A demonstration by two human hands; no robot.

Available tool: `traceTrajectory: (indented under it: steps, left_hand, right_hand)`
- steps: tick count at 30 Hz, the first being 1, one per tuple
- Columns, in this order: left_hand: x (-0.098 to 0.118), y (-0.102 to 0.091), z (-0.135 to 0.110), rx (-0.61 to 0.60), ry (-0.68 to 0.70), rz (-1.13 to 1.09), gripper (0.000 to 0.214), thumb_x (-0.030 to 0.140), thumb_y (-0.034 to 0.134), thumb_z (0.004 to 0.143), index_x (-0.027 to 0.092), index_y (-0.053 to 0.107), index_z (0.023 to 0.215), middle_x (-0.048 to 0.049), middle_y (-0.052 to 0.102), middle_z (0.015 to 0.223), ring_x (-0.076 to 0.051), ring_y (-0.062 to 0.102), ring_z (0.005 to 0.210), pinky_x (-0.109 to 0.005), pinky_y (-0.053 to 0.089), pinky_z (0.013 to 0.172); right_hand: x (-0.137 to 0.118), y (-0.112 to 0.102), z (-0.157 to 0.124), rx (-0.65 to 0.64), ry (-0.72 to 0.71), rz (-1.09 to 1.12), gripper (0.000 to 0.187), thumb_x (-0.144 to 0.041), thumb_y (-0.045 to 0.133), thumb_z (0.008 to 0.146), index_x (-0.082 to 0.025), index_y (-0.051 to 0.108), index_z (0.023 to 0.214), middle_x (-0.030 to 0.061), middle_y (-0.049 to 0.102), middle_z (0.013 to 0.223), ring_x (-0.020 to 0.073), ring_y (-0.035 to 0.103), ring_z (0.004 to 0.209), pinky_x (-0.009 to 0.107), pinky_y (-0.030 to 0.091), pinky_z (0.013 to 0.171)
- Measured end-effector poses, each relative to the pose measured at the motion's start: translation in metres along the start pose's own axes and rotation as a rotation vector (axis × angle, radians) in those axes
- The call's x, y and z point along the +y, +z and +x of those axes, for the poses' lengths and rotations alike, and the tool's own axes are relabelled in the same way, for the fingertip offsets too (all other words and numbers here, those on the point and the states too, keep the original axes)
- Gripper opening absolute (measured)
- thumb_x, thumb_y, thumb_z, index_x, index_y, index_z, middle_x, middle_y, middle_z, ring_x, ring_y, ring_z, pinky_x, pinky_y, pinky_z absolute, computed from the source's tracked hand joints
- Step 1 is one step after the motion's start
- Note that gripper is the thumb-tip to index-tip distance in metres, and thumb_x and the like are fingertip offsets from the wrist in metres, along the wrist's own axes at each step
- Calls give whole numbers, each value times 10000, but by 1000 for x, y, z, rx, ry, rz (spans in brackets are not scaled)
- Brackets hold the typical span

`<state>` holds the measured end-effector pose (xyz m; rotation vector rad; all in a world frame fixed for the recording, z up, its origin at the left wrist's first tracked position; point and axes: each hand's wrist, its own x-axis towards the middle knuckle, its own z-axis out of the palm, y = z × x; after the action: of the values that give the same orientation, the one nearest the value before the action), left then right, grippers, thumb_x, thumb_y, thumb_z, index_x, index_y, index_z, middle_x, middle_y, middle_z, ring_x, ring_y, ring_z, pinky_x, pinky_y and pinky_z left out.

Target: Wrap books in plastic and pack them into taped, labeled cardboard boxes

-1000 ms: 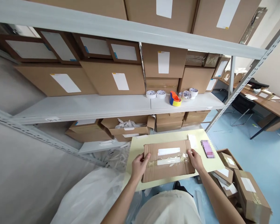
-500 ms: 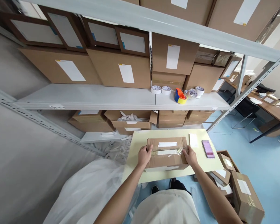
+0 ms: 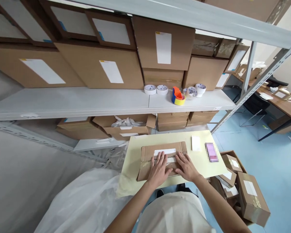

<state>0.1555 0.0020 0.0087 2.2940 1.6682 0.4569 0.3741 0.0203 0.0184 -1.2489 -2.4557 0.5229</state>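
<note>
While left hand [image 3: 159, 170] and right hand [image 3: 187, 168] lie flat on its top, fingers extended, clamped on nothing, presumably to steady it, the creased, oblong brown cardboard box [image 3: 146, 157], bearing a white paper label [image 3: 171, 150], sits lower centre of frame on the smooth pale-yellow counter [image 3: 201, 161]
</note>
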Motion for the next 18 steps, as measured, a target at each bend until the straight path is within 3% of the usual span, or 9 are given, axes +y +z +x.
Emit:
traceTrajectory:
  steps: [3,5,7,10,14,16,18]
  left_hand:
    - [16,1,17,-16,-4,-113,638,476,400,949,187,324,1513,-163,319,1578,-310,241,1479,-541,219,1175]
    - [29,0,31,-26,1,-203,612,466,377,964,208,317,1515,-133,302,1592,-274,223,1488,-468,252,1182]
    - [46,1,48,-47,-2,-263,581,456,384,967,213,357,1494,-116,288,1600,-259,222,1489,-431,270,1184]
    - [74,6,80,-120,1,-279,536,416,438,954,201,427,1445,-112,284,1602,-253,259,1477,-411,307,1173]
    - [107,16,134,-260,48,-198,459,353,512,924,195,517,1355,-107,389,1548,-250,389,1413,-383,385,1122]
    - [116,21,159,-348,39,-99,407,328,528,917,185,559,1297,-124,504,1458,-261,524,1300,-392,440,1061]
    - [121,25,177,-422,13,30,342,310,535,916,184,595,1228,-127,615,1322,-270,630,1148,-405,487,974]
  right_hand:
    - [25,-3,-10,149,37,138,647,-502,430,958,-193,325,1517,130,249,1608,282,255,1479,496,346,1149]
    - [52,-1,-18,278,171,186,581,-429,405,979,-204,337,1510,128,291,1595,267,317,1456,480,385,1133]
    - [85,4,-24,327,316,182,536,-341,402,979,-191,369,1493,153,399,1538,274,409,1407,497,419,1107]
    - [135,8,-23,142,453,98,551,-188,429,931,-151,390,1479,180,480,1476,281,454,1376,501,426,1097]
    - [185,2,3,-318,542,-122,654,-102,494,875,-97,323,1506,197,271,1586,270,312,1457,427,341,1151]
    - [202,1,21,-420,546,-164,722,-108,556,845,-85,290,1516,196,175,1612,280,236,1485,422,312,1161]
    - [214,4,35,-442,537,-158,757,-108,590,822,-96,291,1516,187,179,1614,290,220,1489,437,296,1167]
